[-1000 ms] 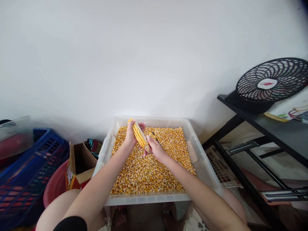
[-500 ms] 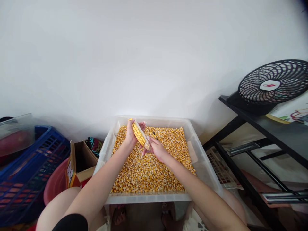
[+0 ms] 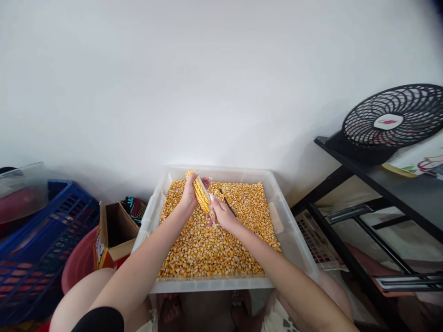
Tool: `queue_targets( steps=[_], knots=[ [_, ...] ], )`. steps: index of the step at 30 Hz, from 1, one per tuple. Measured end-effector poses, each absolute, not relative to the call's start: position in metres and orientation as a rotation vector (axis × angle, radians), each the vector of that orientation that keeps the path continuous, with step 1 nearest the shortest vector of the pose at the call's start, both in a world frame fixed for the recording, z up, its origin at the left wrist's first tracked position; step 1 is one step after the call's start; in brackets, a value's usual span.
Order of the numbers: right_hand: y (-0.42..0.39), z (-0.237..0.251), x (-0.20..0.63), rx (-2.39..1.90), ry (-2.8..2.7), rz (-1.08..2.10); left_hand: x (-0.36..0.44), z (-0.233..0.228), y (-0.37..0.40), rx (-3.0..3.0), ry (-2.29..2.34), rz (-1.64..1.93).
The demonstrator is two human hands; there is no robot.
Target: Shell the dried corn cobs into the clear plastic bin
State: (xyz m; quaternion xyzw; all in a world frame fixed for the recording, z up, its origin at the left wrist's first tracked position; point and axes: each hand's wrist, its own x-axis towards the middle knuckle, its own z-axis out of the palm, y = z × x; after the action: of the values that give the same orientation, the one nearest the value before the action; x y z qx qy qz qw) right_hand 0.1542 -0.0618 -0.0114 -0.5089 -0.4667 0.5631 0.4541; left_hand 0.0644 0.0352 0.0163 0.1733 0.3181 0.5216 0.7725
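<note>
A clear plastic tub (image 3: 294,251) in front of me is filled with loose yellow corn kernels (image 3: 214,244). Above its far half my left hand (image 3: 188,196) grips a corn cob (image 3: 200,194), partly stripped along one side, tilted with its tip away from me. My right hand (image 3: 223,216) closes around the cob's lower end, thumb pressed against the kernels. A thin dark tool (image 3: 227,205) sticks out past the right hand; whether the hand holds it or it lies on the kernels is unclear.
To the left stand a blue plastic crate (image 3: 38,240), a pink basin (image 3: 81,265) and an open cardboard box (image 3: 116,233). A black shelf (image 3: 387,184) with a black fan (image 3: 391,122) stands on the right. A white wall is behind.
My right hand has shifted slightly up along the cob and turned, so more of the dark tool shows. The left hand and cob stay almost where they were.
</note>
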Motion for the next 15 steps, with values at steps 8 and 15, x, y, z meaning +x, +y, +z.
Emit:
queue_targets(
  steps=[8,15],
  knots=[
    [-0.0603,-0.0069,0.1537,-1.27,-1.145,1.374,0.0692,0.0159,0.0316,0.422,0.702,1.112],
    [-0.0579,-0.0106,0.1594,-1.32,-1.128,1.358,0.0706,0.0144,0.0289,0.427,0.721,1.083]
  ],
)
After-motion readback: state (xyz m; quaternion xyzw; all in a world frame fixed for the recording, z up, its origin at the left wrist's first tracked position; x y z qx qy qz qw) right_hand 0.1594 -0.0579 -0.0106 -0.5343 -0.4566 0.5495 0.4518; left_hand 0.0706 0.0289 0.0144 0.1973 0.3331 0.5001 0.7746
